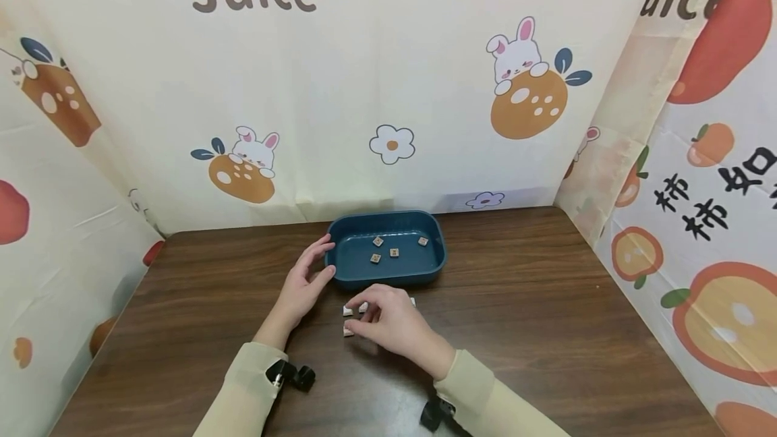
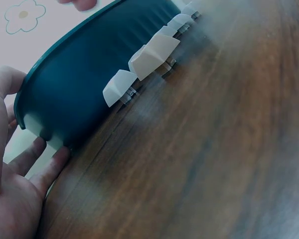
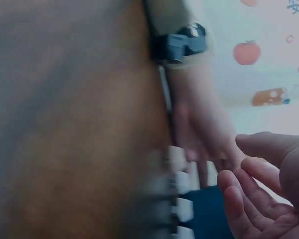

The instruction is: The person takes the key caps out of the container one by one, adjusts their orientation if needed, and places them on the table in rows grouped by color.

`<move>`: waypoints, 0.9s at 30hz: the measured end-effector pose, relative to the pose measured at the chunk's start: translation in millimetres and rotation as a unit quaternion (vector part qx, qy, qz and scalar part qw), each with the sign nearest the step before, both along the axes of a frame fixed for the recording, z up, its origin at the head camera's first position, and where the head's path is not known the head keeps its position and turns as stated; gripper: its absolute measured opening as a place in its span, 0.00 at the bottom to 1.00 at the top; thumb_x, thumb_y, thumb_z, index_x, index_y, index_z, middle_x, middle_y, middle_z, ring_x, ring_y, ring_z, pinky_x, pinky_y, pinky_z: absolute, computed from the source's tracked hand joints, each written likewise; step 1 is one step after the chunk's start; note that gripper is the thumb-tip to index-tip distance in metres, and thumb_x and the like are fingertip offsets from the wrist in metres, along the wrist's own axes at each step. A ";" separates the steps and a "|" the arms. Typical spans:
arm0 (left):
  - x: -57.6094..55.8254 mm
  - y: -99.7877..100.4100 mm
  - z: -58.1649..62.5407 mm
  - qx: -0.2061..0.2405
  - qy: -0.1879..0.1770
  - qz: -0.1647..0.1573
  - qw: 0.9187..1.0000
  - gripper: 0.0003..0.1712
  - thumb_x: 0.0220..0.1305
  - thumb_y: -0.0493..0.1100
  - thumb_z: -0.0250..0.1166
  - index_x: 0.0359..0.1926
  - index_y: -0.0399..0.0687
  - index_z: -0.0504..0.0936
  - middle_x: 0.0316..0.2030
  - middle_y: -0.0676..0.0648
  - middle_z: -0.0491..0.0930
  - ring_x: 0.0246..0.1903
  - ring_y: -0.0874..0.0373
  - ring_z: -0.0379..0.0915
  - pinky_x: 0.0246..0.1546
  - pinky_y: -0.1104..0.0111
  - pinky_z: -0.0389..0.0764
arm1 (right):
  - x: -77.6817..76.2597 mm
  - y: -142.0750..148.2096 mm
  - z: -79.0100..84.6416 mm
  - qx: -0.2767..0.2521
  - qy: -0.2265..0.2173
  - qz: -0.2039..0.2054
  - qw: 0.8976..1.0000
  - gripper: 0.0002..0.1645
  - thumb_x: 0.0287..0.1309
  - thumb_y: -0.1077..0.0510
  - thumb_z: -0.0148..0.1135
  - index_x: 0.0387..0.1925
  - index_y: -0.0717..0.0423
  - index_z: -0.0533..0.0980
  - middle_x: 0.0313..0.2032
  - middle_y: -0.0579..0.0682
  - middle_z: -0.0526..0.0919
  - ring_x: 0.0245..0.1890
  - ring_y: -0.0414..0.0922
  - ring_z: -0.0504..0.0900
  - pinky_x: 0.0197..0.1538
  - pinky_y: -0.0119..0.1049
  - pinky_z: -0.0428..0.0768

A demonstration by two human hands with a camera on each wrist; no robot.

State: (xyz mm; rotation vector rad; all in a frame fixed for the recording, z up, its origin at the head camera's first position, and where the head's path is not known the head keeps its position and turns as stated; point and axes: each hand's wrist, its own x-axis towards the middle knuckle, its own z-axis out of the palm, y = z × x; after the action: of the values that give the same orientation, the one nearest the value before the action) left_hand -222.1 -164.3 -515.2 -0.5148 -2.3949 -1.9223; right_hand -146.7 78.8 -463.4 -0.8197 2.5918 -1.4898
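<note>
My left hand (image 1: 299, 294) rests against the left end of a dark blue tray (image 1: 355, 270), its fingers spread along the rim and side wall. Inside the tray lie several small square tan pieces (image 1: 394, 253) with dark marks. Just in front of it, white keycaps (image 2: 159, 52) with clear stems underneath stand in a row on the table. Above these hovers my right hand (image 1: 394, 321), thumb and forefinger apart with nothing between them. One keycap (image 1: 349, 332) shows near its thumb tip, and the hand hides part of the row.
The dark wood table (image 1: 516, 329) runs back to a printed curtain (image 1: 340, 73) close behind the tray. More printed cloth hangs at both sides. A small black camera (image 1: 303, 377) is strapped at the left wrist, and another black camera (image 1: 432, 415) at the right.
</note>
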 end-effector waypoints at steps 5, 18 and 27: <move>0.1 0.1 -1.8 -0.004 -0.002 0.002 1.000 0.27 0.82 0.37 0.63 0.77 0.40 0.73 0.84 0.49 0.62 0.79 0.38 0.60 0.75 0.37 0.68 | -5.3 5.3 14.9 -0.003 0.035 -0.018 0.999 0.12 0.63 0.56 0.82 0.47 0.51 0.91 0.41 0.49 0.91 0.33 0.34 0.84 0.38 0.31 0.87; -1.2 -1.8 -0.2 -0.008 -0.005 0.003 1.000 0.27 0.82 0.38 0.63 0.77 0.45 0.74 0.84 0.50 0.61 0.79 0.39 0.60 0.74 0.38 0.69 | -61.5 18.6 47.9 0.070 0.064 -0.038 0.995 0.13 0.68 0.53 0.78 0.50 0.52 0.90 0.46 0.47 0.91 0.36 0.35 0.86 0.39 0.31 0.87; 0.7 -1.4 0.3 -0.010 -0.009 0.005 1.000 0.28 0.82 0.43 0.65 0.77 0.43 0.74 0.84 0.51 0.62 0.79 0.41 0.62 0.68 0.71 0.74 | -113.1 21.4 55.8 0.117 0.026 -0.068 0.991 0.17 0.70 0.51 0.77 0.55 0.55 0.89 0.50 0.50 0.90 0.40 0.42 0.88 0.39 0.33 0.88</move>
State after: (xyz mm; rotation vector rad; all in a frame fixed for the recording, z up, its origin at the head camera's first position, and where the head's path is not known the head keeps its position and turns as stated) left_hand -221.4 -165.7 -514.9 -0.4877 -2.4260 -1.9102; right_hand -259.8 100.2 -407.6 -0.6772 2.8395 -1.1737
